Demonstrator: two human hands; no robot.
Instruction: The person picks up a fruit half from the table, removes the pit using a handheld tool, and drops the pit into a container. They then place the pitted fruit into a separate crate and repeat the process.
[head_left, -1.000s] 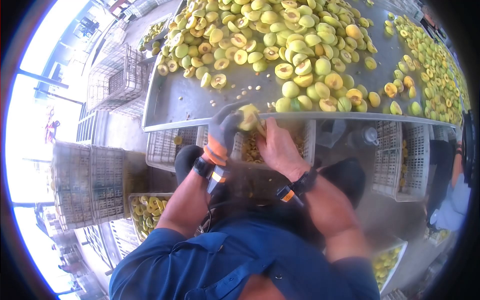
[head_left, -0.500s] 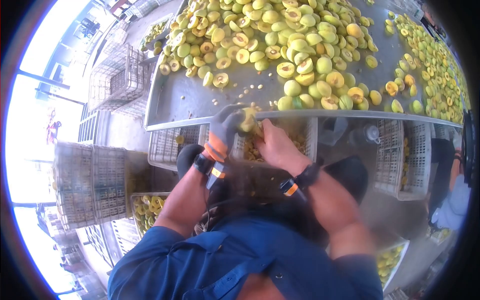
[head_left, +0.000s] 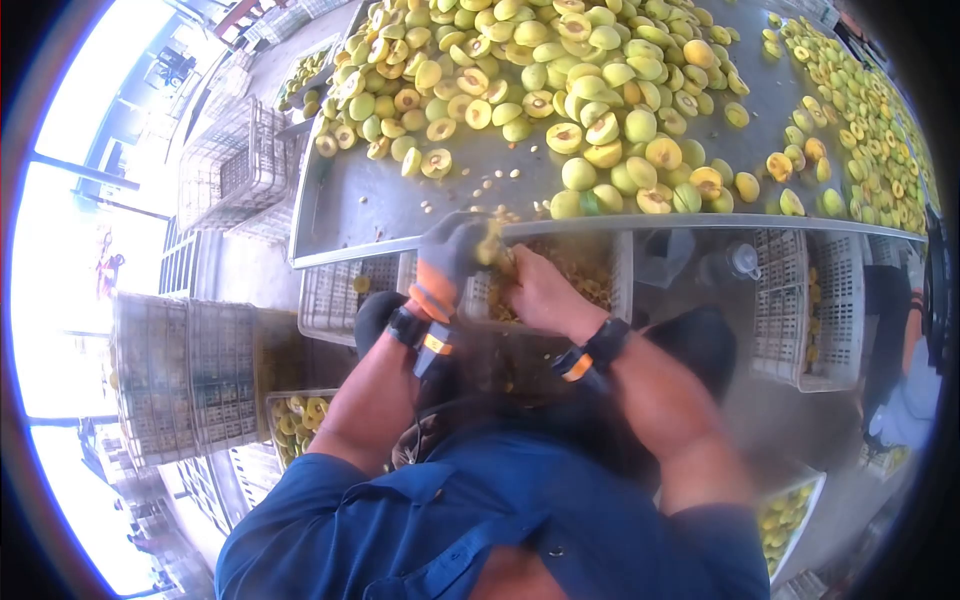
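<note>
My left hand [head_left: 450, 246], in a grey glove with an orange cuff, is closed around a yellow-green stone fruit [head_left: 491, 246] just below the table's front edge. Close beside it, my bare right hand [head_left: 544, 290] has its fingers curled in toward the fruit. What those fingers grip is blurred and mostly hidden. Under both hands stands a crate [head_left: 622, 275] with yellowish-brown pieces in it. A large heap of whole and halved stone fruit [head_left: 590, 90] covers the metal table [head_left: 385, 200] ahead, and several small pale pits [head_left: 487, 184] lie near its edge.
Stacked crates [head_left: 185, 375] rise at my left, with a crate of fruit [head_left: 295, 425] beside my arm. A crate [head_left: 810, 310] and a clear plastic jug [head_left: 735, 264] sit under the table at right. Another person's arm [head_left: 912, 335] shows at the far right.
Both hands stay together under the table edge with the fruit, which is more blurred now. My right hand has shifted slightly left. The view has tilted a little.
</note>
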